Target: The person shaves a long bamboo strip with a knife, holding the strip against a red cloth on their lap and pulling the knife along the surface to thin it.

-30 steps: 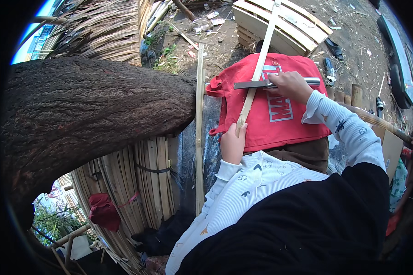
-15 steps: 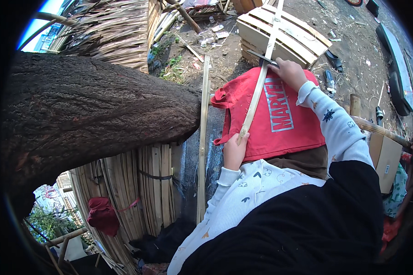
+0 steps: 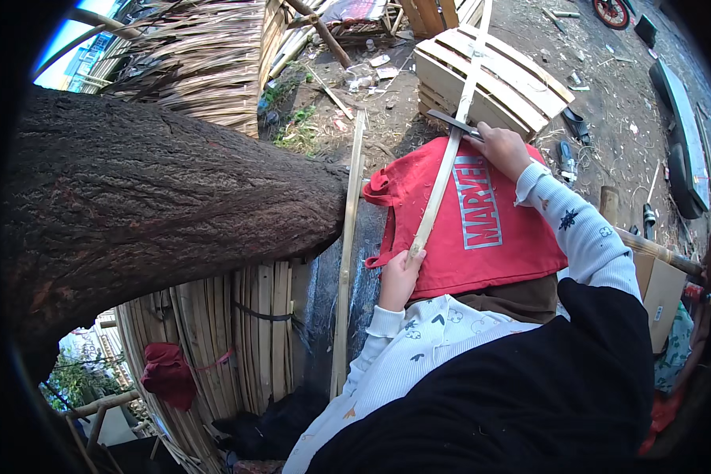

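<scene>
My left hand is closed around the near end of a long, pale bamboo strip, close to my body. The strip slants away across a red cloth bag on my lap and over a slatted wooden crate. My right hand grips a knife; its dark blade lies crosswise at the strip, just short of the crate. Most of the handle is hidden by my fingers.
A thick tree trunk fills the left side. Another bamboo strip stands beside it, above tied bundles of strips. Sandals lie on the littered ground at right, near a cardboard box and a bamboo pole.
The whole view has shifted, so most things sit slightly lower in the picture. More of the knife blade shows beyond the strip. Both hands keep their holds.
</scene>
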Action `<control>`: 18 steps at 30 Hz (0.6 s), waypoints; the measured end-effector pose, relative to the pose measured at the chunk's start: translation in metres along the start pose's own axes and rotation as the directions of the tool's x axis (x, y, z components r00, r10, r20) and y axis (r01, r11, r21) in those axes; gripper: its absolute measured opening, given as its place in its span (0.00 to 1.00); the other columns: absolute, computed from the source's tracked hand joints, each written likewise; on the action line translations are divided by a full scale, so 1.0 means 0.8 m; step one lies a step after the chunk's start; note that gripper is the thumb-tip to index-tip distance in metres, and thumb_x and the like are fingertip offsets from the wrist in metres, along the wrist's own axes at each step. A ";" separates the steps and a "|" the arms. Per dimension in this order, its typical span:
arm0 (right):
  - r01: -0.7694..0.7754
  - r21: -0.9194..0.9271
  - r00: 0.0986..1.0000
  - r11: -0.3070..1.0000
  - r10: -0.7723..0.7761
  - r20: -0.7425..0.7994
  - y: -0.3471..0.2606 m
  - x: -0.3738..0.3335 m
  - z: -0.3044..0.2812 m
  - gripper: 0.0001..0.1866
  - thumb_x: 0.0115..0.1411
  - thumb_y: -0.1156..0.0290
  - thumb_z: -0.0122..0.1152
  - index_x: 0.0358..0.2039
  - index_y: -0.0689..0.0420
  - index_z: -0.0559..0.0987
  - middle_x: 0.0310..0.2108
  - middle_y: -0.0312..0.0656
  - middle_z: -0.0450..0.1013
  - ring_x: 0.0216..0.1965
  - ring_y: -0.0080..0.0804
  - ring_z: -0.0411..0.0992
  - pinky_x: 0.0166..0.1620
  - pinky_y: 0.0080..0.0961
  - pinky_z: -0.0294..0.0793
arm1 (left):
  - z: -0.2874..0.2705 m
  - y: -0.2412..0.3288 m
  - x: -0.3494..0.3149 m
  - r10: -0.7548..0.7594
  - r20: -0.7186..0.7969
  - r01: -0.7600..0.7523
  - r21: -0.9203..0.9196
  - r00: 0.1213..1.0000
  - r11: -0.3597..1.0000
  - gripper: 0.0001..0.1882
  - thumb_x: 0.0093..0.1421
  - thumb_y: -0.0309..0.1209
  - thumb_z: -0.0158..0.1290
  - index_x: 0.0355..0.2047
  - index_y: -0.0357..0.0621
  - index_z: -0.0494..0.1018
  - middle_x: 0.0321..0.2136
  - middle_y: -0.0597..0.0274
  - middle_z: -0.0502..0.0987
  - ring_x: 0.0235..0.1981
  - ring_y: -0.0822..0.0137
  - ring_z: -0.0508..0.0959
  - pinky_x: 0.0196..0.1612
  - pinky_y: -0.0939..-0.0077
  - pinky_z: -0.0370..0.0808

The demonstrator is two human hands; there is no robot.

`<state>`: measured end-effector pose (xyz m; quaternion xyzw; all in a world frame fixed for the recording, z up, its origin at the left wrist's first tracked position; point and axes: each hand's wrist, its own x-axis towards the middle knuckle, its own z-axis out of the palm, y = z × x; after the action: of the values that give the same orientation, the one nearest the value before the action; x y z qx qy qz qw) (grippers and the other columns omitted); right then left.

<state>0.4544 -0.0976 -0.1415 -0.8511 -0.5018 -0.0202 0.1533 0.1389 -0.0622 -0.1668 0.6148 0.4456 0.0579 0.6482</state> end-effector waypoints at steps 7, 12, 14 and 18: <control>0.244 -0.046 0.966 0.969 -0.239 0.102 0.004 -0.017 -0.011 0.20 0.57 0.50 0.50 0.29 0.57 0.70 0.17 0.45 0.72 0.23 0.41 0.74 0.25 0.35 0.73 | -0.004 0.008 -0.010 -0.021 0.023 0.023 -0.072 1.000 0.997 0.16 0.59 0.40 0.51 0.22 0.41 0.68 0.12 0.75 0.61 0.12 0.83 0.57 0.14 0.83 0.53; -0.167 -0.171 0.985 0.971 0.157 -0.069 0.086 0.052 -0.004 0.22 0.59 0.50 0.47 0.28 0.58 0.71 0.18 0.47 0.73 0.23 0.41 0.74 0.25 0.34 0.73 | 0.002 0.022 -0.010 -0.092 0.042 0.096 -0.102 0.995 0.990 0.14 0.59 0.39 0.51 0.23 0.43 0.68 0.13 0.76 0.61 0.11 0.84 0.57 0.13 0.85 0.52; -0.055 -0.122 0.998 0.991 0.054 -0.013 0.068 0.039 -0.007 0.21 0.59 0.50 0.47 0.27 0.58 0.72 0.19 0.48 0.73 0.24 0.43 0.74 0.25 0.36 0.73 | -0.003 0.020 -0.008 -0.112 0.040 0.116 -0.126 0.993 0.985 0.14 0.59 0.39 0.51 0.23 0.44 0.68 0.12 0.76 0.61 0.11 0.84 0.57 0.13 0.86 0.52; 0.315 0.148 0.900 0.938 -0.344 0.267 0.012 -0.030 -0.006 0.18 0.55 0.51 0.52 0.30 0.56 0.70 0.18 0.46 0.70 0.23 0.44 0.72 0.28 0.38 0.71 | -0.003 0.016 -0.007 -0.140 0.069 0.150 -0.162 0.988 0.975 0.12 0.59 0.39 0.52 0.24 0.44 0.68 0.13 0.77 0.60 0.11 0.85 0.57 0.12 0.87 0.51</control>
<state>0.4514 -0.1240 -0.1437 -0.7387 -0.6559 0.1040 0.1156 0.1400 -0.0610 -0.1529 0.5258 0.4639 0.0299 0.7124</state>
